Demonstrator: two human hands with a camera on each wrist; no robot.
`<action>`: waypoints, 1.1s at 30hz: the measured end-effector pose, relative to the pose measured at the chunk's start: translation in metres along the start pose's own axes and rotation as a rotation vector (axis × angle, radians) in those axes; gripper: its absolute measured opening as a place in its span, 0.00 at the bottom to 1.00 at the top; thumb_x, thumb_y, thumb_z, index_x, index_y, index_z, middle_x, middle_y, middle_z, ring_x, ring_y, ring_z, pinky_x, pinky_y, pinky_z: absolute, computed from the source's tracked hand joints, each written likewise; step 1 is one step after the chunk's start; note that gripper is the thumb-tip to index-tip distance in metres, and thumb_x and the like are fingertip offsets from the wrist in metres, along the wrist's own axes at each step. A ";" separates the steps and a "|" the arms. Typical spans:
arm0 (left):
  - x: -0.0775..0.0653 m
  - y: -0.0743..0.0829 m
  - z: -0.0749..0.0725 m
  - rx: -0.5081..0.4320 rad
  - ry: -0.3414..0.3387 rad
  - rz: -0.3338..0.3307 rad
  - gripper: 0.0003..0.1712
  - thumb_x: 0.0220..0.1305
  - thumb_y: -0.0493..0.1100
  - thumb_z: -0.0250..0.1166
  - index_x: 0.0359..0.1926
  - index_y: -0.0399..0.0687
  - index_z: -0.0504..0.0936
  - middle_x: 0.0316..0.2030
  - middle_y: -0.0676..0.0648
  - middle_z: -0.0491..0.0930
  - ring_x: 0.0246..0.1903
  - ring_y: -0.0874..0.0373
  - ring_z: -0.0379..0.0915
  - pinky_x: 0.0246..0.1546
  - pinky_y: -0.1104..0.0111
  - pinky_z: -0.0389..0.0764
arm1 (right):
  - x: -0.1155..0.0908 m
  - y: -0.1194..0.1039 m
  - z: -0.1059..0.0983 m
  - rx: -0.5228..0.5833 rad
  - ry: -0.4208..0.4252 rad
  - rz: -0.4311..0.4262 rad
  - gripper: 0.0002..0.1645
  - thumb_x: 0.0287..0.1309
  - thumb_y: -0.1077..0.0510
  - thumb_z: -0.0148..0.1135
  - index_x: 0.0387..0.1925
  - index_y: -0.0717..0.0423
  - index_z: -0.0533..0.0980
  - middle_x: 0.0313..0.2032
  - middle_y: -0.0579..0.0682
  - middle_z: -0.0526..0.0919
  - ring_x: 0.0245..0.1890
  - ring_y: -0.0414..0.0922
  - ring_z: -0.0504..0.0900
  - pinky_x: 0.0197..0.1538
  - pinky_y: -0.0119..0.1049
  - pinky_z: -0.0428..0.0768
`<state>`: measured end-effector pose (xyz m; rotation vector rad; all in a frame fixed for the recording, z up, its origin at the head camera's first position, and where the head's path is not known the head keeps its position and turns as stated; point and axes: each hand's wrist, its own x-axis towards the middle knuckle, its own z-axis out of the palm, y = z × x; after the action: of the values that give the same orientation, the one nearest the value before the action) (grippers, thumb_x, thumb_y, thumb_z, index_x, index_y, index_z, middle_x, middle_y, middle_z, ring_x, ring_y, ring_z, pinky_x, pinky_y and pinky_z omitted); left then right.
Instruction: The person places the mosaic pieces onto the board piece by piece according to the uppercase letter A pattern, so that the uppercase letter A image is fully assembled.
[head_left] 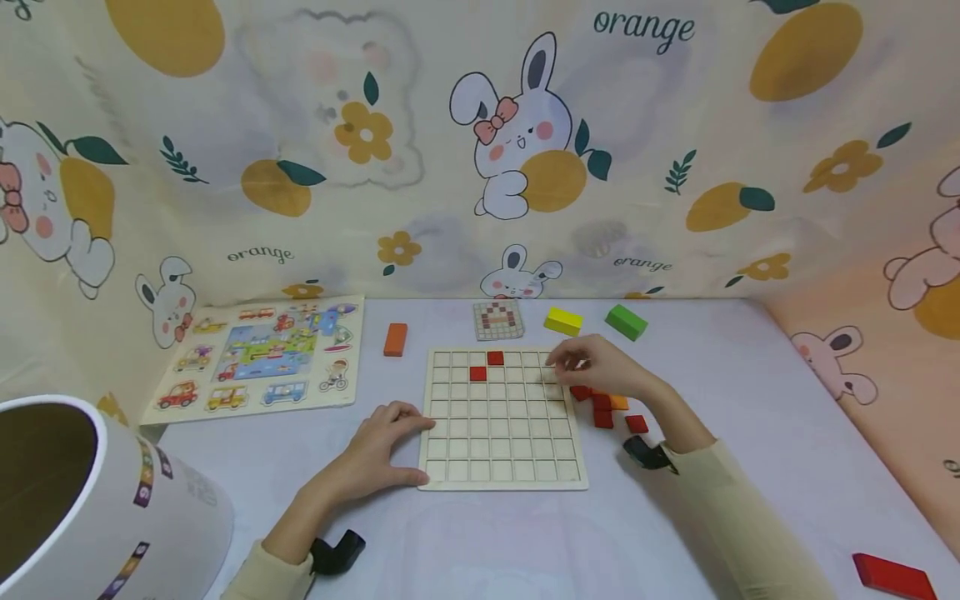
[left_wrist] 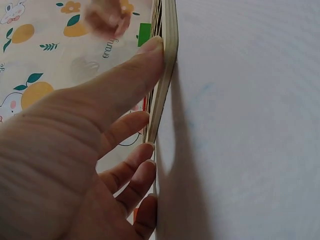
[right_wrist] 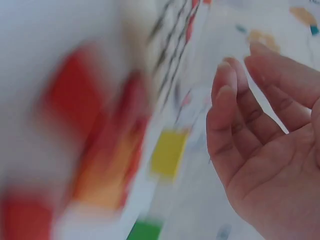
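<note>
A pale wooden grid board (head_left: pixel 498 429) lies on the table with two red square tiles (head_left: pixel 477 374) in its upper cells. My left hand (head_left: pixel 378 450) rests at the board's left edge, thumb near the lower corner and fingertips higher up. In the left wrist view the thumb (left_wrist: pixel 135 67) touches the board's side. Above the board's upper right corner is my right hand (head_left: pixel 600 364), fingers gently bent. Nothing shows between its fingertips (right_wrist: pixel 227 75) in the right wrist view. Beneath it lie several loose red tiles (head_left: pixel 602 418) and an orange tile (head_left: pixel 618 402).
Behind the board are a small pattern card (head_left: pixel 498 321), a yellow block (head_left: pixel 563 322) and a green block (head_left: pixel 626 322). An orange block (head_left: pixel 395 339) and a vehicle picture puzzle (head_left: pixel 258 358) lie left. A white bin (head_left: pixel 172 517) stands front left; a red block (head_left: pixel 894 575) lies front right.
</note>
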<state>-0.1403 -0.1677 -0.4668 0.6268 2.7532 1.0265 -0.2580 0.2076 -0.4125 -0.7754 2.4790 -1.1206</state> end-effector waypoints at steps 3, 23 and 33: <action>0.000 0.000 0.000 0.002 -0.005 0.003 0.41 0.46 0.55 0.80 0.63 0.53 0.78 0.57 0.52 0.69 0.57 0.53 0.61 0.59 0.49 0.62 | -0.041 0.024 -0.013 0.006 0.009 0.094 0.13 0.59 0.64 0.69 0.46 0.61 0.81 0.36 0.50 0.82 0.39 0.50 0.77 0.44 0.37 0.79; -0.002 0.001 0.001 0.016 0.029 0.033 0.41 0.46 0.57 0.79 0.62 0.52 0.79 0.56 0.51 0.70 0.54 0.54 0.62 0.55 0.51 0.63 | -0.107 0.067 -0.013 -0.048 0.071 0.118 0.14 0.55 0.62 0.73 0.44 0.58 0.81 0.36 0.49 0.78 0.36 0.46 0.72 0.37 0.30 0.73; -0.002 0.001 0.001 0.009 0.025 0.042 0.41 0.46 0.55 0.80 0.62 0.52 0.79 0.56 0.51 0.70 0.54 0.53 0.61 0.56 0.50 0.63 | -0.099 0.061 -0.014 -0.061 0.043 0.103 0.13 0.55 0.66 0.70 0.43 0.58 0.79 0.38 0.49 0.81 0.38 0.47 0.75 0.42 0.30 0.78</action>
<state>-0.1385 -0.1674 -0.4669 0.6808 2.7790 1.0387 -0.2060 0.3081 -0.4442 -0.6379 2.5681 -1.0406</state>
